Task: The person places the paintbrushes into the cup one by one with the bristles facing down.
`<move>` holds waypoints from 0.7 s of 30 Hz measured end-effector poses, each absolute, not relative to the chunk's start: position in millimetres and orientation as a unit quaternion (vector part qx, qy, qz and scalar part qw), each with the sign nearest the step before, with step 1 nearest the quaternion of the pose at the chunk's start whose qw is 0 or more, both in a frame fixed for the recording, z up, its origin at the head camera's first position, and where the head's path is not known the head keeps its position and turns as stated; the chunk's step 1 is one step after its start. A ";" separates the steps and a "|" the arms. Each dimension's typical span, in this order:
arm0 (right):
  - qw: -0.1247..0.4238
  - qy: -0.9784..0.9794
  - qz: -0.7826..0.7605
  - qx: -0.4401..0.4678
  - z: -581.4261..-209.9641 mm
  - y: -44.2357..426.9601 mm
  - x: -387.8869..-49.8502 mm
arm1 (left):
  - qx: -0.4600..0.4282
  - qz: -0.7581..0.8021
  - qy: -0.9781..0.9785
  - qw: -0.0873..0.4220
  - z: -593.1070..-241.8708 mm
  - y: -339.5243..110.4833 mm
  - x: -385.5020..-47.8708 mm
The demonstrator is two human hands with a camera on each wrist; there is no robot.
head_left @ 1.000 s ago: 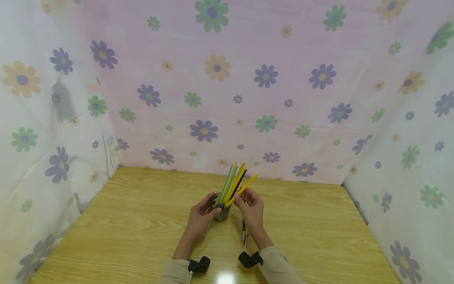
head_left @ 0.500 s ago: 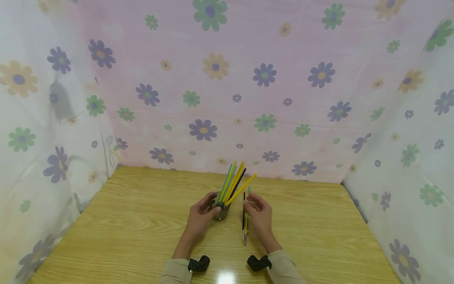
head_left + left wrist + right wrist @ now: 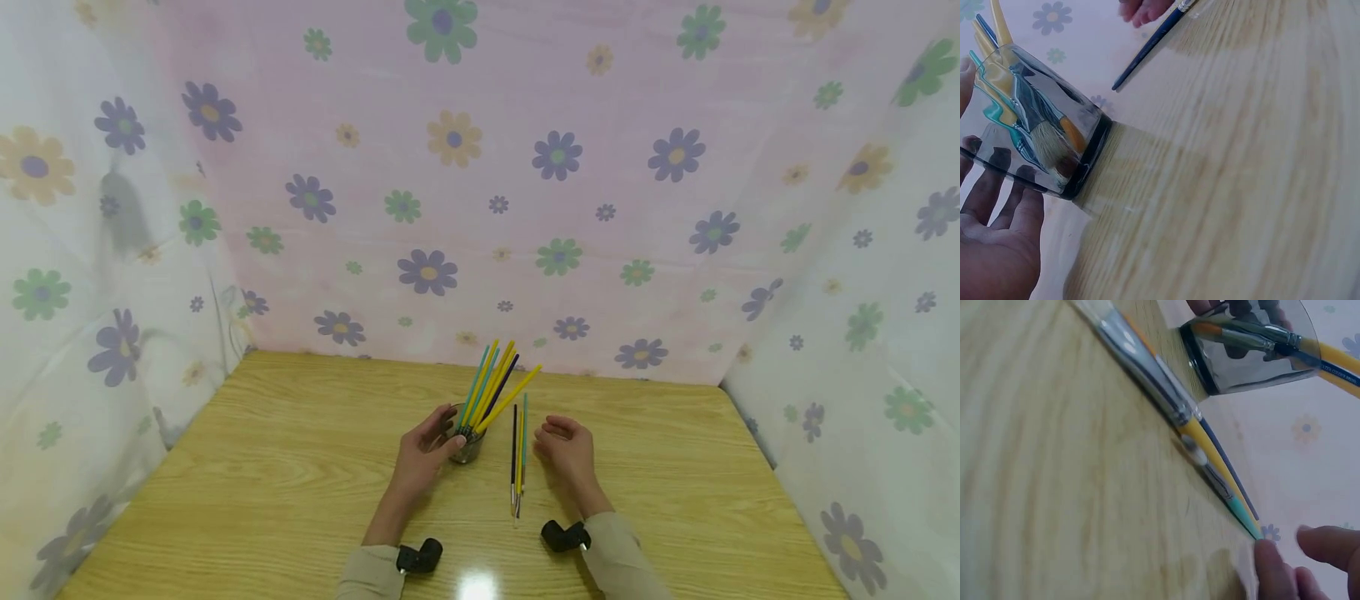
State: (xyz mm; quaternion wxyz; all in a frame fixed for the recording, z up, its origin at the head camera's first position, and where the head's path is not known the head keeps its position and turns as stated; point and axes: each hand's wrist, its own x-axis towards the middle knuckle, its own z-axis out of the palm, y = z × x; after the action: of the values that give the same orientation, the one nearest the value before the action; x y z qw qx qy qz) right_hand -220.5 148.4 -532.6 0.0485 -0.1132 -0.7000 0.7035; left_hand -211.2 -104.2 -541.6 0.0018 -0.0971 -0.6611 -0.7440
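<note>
A clear glass (image 3: 467, 453) stands upright on the table, and my left hand (image 3: 418, 458) grips its side, fingers around the back and thumb at the front. Several paintbrushes (image 3: 491, 392) with yellow, teal and dark handles lean to the right out of it; their bristles (image 3: 1050, 142) point down inside. Right of the glass lie a dark-handled brush (image 3: 514, 446), a yellow-handled brush (image 3: 520, 454) and a teal-handled brush (image 3: 525, 417), side by side with bristles toward me. My right hand (image 3: 567, 452) is just right of these, holding nothing, its fingers loosely bent.
The wooden table (image 3: 300, 467) runs back to a flower-printed cloth (image 3: 495, 167), which also hangs on the left and right sides. A black wrist camera (image 3: 420, 557) sits on my left wrist and another camera (image 3: 565, 537) on my right.
My right hand has come away from the yellow brush in the glass and moved right, past the three brushes on the table. My left hand keeps its hold on the glass.
</note>
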 end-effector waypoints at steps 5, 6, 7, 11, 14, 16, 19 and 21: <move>0.040 -0.779 0.619 -0.089 -533.7 146.0 -226.6 | -0.093 -0.746 -0.659 -0.001 -543.3 -104.0 -212.0; 0.042 -0.793 0.602 -0.085 -533.8 144.5 -227.4 | -0.092 -0.748 -0.658 -0.003 -543.7 -103.9 -212.2; 0.041 -0.805 0.586 -0.084 -534.1 143.2 -228.2 | -0.094 -0.748 -0.657 -0.003 -543.7 -103.9 -212.1; 0.040 -0.830 0.551 -0.078 -534.5 139.1 -229.7 | -0.094 -0.748 -0.656 -0.008 -542.7 -103.7 -210.9; 0.037 -0.835 0.542 -0.080 -535.4 139.0 -230.3 | -0.097 -0.747 -0.657 -0.008 -541.9 -103.6 -210.0; 0.036 -0.837 0.540 -0.083 -535.5 140.1 -230.5 | -0.099 -0.746 -0.658 -0.006 -541.9 -103.8 -209.9; 0.039 -0.840 0.535 -0.081 -534.6 142.4 -230.0 | -0.099 -0.747 -0.658 -0.004 -542.8 -104.4 -210.3; 0.039 -0.841 0.534 -0.082 -533.3 143.9 -228.6 | -0.096 -0.750 -0.654 -0.007 -542.8 -104.5 -210.5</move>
State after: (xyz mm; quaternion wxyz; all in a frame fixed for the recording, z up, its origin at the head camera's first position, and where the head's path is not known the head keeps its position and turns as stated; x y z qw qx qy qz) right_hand -228.6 143.9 -533.3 0.0386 -0.0816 -0.8406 0.5340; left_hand -210.5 -104.5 -542.8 -0.0074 -0.0960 -0.6544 -0.7500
